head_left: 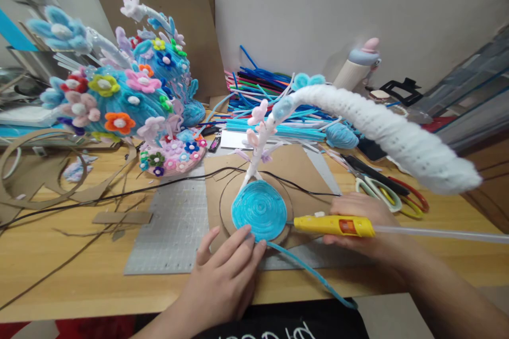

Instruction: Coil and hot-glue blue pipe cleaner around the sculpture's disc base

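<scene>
A round blue disc of coiled pipe cleaner (260, 210) lies on a cardboard sheet (314, 175) marked with a drawn circle. My left hand (226, 270) touches the disc's lower edge with its fingertips, closed on the blue pipe cleaner (306, 267), whose loose end trails to the lower right. In my right hand (361, 222) is a yellow glue gun (334, 225), its nozzle close to the disc's right edge. From behind the disc rises a white wrapped stem (254, 159) with small pink flowers; it bends right into a thick white wrapped part (389, 130).
Two blue flower-covered pieces (131, 100) stand at the left. Pipe cleaners (262, 90) are piled at the back. Scissors (377, 193) lie right. Under the cardboard is a grey cutting mat (159, 243); a black cable (131, 188) crosses the table.
</scene>
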Motion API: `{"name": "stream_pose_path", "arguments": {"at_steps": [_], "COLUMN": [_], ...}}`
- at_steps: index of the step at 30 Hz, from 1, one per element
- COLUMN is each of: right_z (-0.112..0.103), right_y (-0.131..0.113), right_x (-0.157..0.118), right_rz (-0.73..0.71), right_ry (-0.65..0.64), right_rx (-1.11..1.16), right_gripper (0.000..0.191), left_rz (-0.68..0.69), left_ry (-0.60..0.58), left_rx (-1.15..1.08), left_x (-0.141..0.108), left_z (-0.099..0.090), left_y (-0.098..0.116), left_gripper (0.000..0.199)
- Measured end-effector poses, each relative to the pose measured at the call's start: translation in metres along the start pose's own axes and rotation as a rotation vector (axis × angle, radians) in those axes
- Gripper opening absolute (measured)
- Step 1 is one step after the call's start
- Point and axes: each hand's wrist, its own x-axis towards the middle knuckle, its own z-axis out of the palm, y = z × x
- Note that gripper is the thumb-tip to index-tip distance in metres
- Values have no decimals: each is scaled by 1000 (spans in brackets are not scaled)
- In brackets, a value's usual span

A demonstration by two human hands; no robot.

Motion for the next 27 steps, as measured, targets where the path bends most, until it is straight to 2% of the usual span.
{"name": "stream_pose_path", "arguments": {"at_steps": [3,16,24,27], "right_z": [-2,-1,0,-3], "right_y": [2,8,11,10], "right_x": [2,6,10,13], "right_rz": [1,36,111,103], "right_ry": [-19,42,35,81], "right_rx": [0,-46,23,112], "right_gripper": [55,55,48,40], "left_rz": [-9,-16,-21,-18], "left_ry": [-10,-3,6,12], "left_rx": [-10,0,-10,-13], "left_x": [0,0,0,0], "left_z": [0,0,1,1], "left_y": [0,0,1,1], "left_gripper": [37,35,36,36]}}
